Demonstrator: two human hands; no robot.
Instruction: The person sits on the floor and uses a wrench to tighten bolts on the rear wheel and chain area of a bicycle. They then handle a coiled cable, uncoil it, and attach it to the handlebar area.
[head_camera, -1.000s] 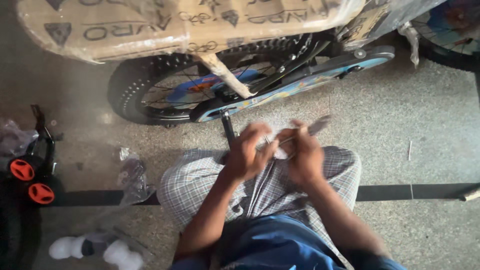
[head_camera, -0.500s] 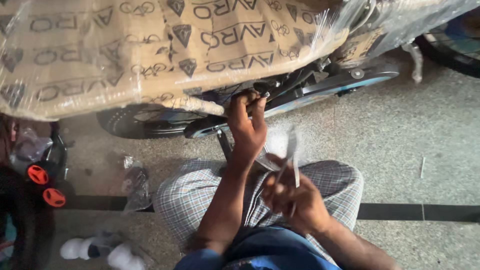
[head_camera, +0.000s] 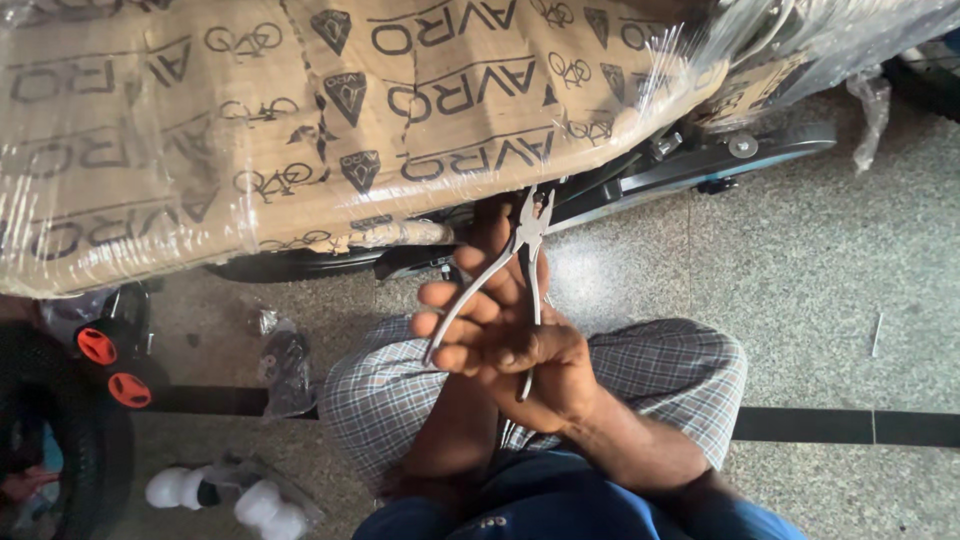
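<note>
Gripping a pair of metal pliers (head_camera: 505, 275) in the right hand (head_camera: 510, 355), a seated person points the tool's nose up at the underside of a small bicycle (head_camera: 700, 165) swathed in printed cardboard (head_camera: 300, 130) and clear film. The pliers' handles are spread, fingers curled round them. The left hand (head_camera: 492, 225) reaches ahead beneath the wrapping; its grip cannot be made out. Judging by the pose, a fitting near the frame is about to be nipped, calling for a steady squeeze.
</note>
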